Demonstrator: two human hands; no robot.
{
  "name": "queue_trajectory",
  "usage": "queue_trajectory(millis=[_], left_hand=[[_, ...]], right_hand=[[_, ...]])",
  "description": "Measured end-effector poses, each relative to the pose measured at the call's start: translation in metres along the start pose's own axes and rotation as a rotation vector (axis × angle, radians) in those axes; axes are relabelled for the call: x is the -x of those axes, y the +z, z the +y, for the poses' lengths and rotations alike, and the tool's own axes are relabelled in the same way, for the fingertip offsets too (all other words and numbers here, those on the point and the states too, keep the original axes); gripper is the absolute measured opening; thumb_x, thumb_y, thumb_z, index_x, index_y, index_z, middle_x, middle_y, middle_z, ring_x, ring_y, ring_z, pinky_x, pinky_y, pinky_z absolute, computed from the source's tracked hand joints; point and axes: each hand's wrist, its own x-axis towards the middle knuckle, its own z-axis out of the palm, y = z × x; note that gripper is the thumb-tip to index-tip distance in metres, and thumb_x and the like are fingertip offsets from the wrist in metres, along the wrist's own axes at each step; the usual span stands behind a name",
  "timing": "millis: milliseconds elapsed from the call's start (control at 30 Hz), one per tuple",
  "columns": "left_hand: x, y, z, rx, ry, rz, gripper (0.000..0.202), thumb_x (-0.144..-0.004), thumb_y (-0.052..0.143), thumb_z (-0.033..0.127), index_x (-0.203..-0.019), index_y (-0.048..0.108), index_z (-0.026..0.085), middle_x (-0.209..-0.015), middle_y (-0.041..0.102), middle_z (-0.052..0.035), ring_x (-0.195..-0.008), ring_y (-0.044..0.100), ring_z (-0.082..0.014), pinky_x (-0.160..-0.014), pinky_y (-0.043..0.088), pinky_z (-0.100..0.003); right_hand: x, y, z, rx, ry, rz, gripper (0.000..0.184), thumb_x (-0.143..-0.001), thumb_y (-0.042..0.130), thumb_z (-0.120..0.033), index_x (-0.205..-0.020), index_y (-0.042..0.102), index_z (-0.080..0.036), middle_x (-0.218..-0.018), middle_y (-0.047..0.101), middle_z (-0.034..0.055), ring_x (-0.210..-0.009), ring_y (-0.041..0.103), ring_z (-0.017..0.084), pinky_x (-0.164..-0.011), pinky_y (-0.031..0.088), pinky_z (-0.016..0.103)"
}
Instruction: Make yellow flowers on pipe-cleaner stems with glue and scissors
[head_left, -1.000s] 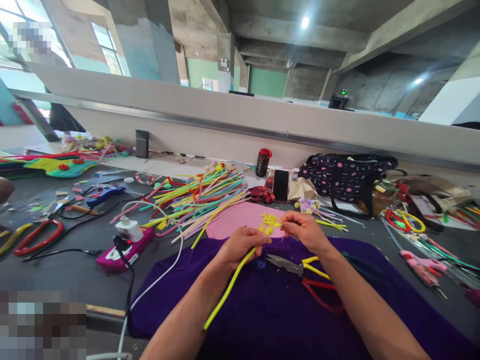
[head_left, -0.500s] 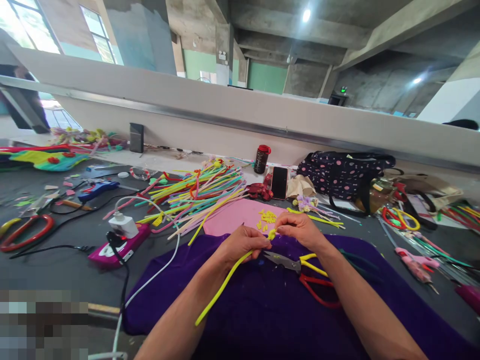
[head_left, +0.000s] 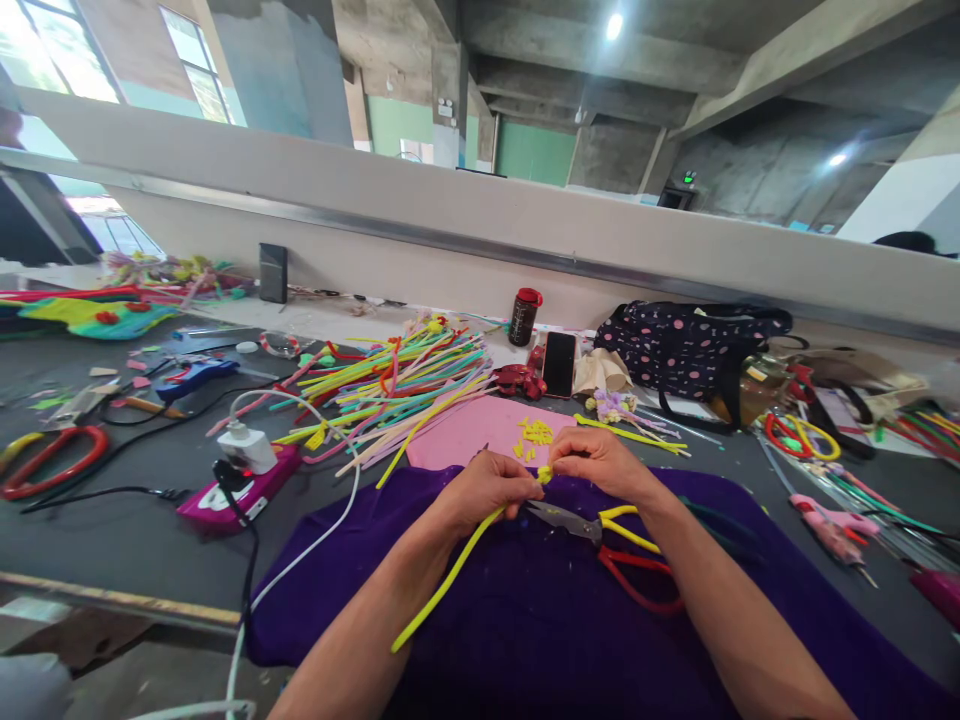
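Observation:
My left hand [head_left: 495, 486] is closed round a yellow pipe cleaner [head_left: 444, 588], whose long tail hangs down toward me. At the other end is a small yellow bunched knot [head_left: 544, 474], pinched by the fingertips of my right hand [head_left: 604, 462]. Scissors [head_left: 576, 524] with one yellow and one red handle lie on the purple cloth [head_left: 525, 630], just below my hands. Beyond them, short yellow pieces [head_left: 537, 432] sit in a pile on a pink sheet [head_left: 450, 432]. A thin dark tip shows behind my left hand; what it belongs to is hidden.
A heap of coloured pipe cleaners [head_left: 405, 375] lies ahead left, near a magenta power strip [head_left: 274, 490] with cables. Farther back stand a red-lidded bottle [head_left: 524, 318], a phone [head_left: 559, 364] and a patterned bag [head_left: 690, 345]. A pink glue gun [head_left: 832, 525] lies right.
Both hands stay nearly in place with the pipe cleaner between them. The yellow knot at my right fingertips has shifted very slightly.

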Motion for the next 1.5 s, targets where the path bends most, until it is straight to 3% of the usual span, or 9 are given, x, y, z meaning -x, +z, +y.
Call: queue_trajectory(millis=[367,700,933,1100,1333,1500], left_hand=[[-0.002,-0.001,-0.004,-0.012,0.040,-0.013,0.019,-0.063,0.062,0.031,-0.059,0.064,0.013,-0.039,0.050,0.0036,-0.034,0.036,-0.0051,-0.038,0.022,-0.019],[-0.001,-0.004,-0.002,0.068,0.020,-0.065,0.023,-0.065,0.062,0.034,-0.065,0.064,0.011,-0.037,0.048,0.0047,-0.028,0.031,-0.0027,-0.032,0.016,-0.018],[-0.003,-0.013,-0.005,0.284,0.004,-0.164,0.026,-0.070,0.056,0.035,-0.074,0.063,0.010,-0.038,0.048,0.0044,-0.024,0.029,-0.0022,-0.027,0.013,-0.017],[-0.002,-0.011,-0.003,0.317,0.028,-0.158,0.025,-0.072,0.056,0.034,-0.074,0.062,0.010,-0.040,0.049,0.0038,-0.024,0.029,-0.0012,-0.028,0.012,-0.016],[-0.001,-0.005,-0.001,0.229,0.067,-0.065,0.025,-0.070,0.057,0.036,-0.067,0.057,0.011,-0.041,0.050,0.0036,-0.026,0.034,-0.0017,-0.028,0.019,-0.014],[-0.004,0.000,-0.006,0.161,0.067,0.074,0.027,-0.069,0.058,0.037,-0.079,0.054,0.013,-0.052,0.056,0.0020,-0.034,0.047,-0.0055,-0.030,0.030,-0.013]], right_hand=[[0.000,-0.002,0.000,0.020,-0.045,-0.075,0.013,-0.077,0.056,-0.022,-0.070,0.066,-0.019,-0.069,0.063,0.0013,-0.066,0.056,0.015,-0.065,0.041,0.027],[0.003,-0.004,0.004,-0.050,0.065,0.026,0.017,-0.077,0.056,-0.027,-0.075,0.070,-0.017,-0.068,0.065,0.0023,-0.056,0.055,0.013,-0.054,0.041,0.024],[0.002,0.004,0.008,-0.348,0.190,0.093,0.026,-0.078,0.054,-0.030,-0.098,0.062,-0.017,-0.083,0.064,0.0048,-0.059,0.056,0.011,-0.046,0.039,0.020],[0.001,0.018,0.010,-0.500,0.131,0.074,0.044,-0.062,0.070,-0.021,-0.104,0.057,-0.019,-0.091,0.060,0.0030,-0.070,0.056,0.012,-0.061,0.044,0.023],[0.001,0.026,0.008,-0.428,0.159,0.117,0.029,-0.066,0.067,-0.021,-0.094,0.060,-0.017,-0.077,0.062,0.0006,-0.064,0.057,0.012,-0.058,0.043,0.024],[0.000,0.025,0.007,-0.334,0.145,0.147,0.026,-0.067,0.064,-0.020,-0.092,0.061,-0.017,-0.076,0.060,-0.0001,-0.062,0.053,0.011,-0.056,0.041,0.022]])
